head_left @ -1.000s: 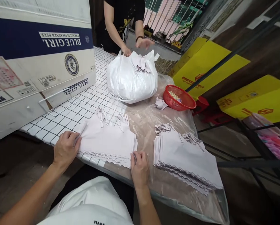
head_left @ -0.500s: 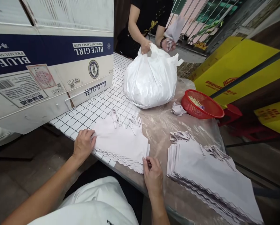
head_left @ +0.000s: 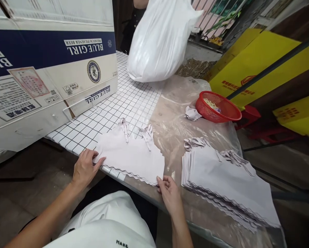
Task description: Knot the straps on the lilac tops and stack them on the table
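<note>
A small stack of flat white bags [head_left: 132,156] with zigzag edges and string handles lies at the near edge of the table. My left hand [head_left: 86,167] pinches the stack's left corner. At the stack's right corner, my right hand [head_left: 168,193] has its fingers curled on the lower edge. A bigger pile of the same bags [head_left: 227,181] lies to the right on clear plastic sheeting.
A person opposite lifts a full white plastic sack [head_left: 161,38] off the table. A large Blue Girl cardboard box [head_left: 46,65] stands at left on the checked tabletop [head_left: 126,103]. A red basket [head_left: 218,106] and a crumpled white scrap [head_left: 192,113] sit further right. Yellow boxes [head_left: 260,65] stand beyond.
The person opposite has lifted the white sack up off the table. My hands have stayed at the two near corners of the small stack, the right one shifting slightly under its edge.
</note>
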Demonstrator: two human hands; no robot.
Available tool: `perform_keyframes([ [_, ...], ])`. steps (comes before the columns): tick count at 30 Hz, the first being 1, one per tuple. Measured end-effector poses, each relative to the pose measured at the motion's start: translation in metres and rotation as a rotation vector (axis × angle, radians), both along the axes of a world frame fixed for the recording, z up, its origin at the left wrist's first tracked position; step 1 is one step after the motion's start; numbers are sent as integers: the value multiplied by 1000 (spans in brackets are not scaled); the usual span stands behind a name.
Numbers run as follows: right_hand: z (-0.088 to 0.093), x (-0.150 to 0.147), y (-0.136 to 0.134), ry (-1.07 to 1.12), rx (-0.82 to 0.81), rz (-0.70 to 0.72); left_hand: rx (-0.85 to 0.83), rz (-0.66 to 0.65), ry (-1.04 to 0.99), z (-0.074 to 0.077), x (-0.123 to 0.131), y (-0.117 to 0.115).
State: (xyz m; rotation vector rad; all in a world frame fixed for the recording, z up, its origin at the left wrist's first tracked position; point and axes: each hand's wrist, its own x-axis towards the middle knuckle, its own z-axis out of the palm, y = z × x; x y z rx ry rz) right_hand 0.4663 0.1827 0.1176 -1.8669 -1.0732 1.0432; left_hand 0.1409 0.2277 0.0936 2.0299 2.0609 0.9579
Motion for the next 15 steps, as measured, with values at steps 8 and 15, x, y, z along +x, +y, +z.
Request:
perform_keyframes([
  [8, 10, 0, 3, 56, 22, 97, -151, 6, -256, 23, 6, 6],
  [15, 71, 12, -25, 452, 63, 50, -558, -84, -752, 101, 1, -3],
])
